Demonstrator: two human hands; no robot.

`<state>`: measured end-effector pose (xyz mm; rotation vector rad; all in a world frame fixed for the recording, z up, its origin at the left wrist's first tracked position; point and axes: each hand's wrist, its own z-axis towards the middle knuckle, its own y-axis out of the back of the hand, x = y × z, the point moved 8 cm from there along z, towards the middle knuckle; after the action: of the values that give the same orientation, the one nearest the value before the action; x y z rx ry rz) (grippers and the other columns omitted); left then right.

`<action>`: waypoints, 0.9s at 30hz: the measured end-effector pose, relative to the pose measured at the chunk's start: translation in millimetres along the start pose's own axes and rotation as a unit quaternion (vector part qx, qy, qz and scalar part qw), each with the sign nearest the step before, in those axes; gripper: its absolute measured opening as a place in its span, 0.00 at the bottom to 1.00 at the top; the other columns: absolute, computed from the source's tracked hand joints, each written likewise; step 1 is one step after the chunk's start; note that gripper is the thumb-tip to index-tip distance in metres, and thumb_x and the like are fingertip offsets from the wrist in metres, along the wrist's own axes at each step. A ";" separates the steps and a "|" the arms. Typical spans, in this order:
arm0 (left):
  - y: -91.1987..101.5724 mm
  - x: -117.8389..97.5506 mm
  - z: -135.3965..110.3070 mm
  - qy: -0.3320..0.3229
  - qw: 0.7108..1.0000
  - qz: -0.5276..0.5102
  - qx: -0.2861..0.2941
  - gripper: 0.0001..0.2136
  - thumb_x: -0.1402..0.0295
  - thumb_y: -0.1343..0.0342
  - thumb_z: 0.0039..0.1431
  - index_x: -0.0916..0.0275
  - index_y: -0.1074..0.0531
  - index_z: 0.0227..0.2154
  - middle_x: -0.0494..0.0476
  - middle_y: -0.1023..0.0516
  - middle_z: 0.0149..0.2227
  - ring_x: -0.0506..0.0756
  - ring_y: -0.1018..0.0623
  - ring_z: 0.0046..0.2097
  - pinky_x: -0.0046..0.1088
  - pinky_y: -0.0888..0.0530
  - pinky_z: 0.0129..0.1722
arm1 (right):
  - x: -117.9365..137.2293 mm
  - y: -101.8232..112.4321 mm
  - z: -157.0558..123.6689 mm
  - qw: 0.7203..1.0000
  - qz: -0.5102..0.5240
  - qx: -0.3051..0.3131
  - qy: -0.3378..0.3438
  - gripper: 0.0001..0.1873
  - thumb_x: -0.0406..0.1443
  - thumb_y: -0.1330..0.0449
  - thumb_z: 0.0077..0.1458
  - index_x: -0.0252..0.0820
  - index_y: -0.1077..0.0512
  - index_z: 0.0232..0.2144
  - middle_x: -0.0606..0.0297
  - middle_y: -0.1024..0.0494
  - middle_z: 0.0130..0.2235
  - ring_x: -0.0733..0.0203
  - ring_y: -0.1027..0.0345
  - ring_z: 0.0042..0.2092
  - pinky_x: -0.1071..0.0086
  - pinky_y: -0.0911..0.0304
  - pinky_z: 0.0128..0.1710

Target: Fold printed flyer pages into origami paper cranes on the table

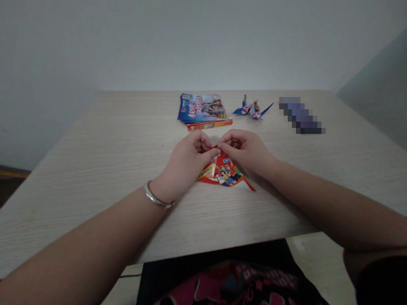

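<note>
Between my hands is a red printed sheet of paper (222, 171) with cartoon figures and a yellow band, partly folded. My left hand (195, 156) pinches its upper edge between thumb and curled fingers. Close beside it, my right hand (243, 148) pinches the same top edge, thumb tips almost meeting. The paper's lower right corner sticks out as a narrow red strip near the tabletop. My fingers hide the fold at the top.
Behind my hands lies a stack of colourful leaflets (203, 110), blue on top with orange beneath. Right of it stands a folded paper crane (252, 109) in blue print. A pixelated dark object (300, 115) lies farther right on the pale wood table (104, 161).
</note>
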<state>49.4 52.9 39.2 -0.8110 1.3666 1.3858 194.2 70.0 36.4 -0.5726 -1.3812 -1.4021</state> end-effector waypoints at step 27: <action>-54.3 7.8 -36.1 -0.227 0.814 0.449 0.289 0.35 0.47 0.54 0.72 0.67 0.42 0.71 0.72 0.45 0.75 0.65 0.44 0.76 0.49 0.48 0.74 | -53.1 44.0 38.1 0.967 -0.233 -0.072 -0.073 0.06 0.32 0.38 0.56 0.41 0.27 0.27 0.65 0.23 0.28 0.62 0.34 0.29 0.66 0.42 0.32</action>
<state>92.0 12.5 9.8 0.6505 1.6990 1.5392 239.3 131.6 17.0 -0.4668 -1.6093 -1.8797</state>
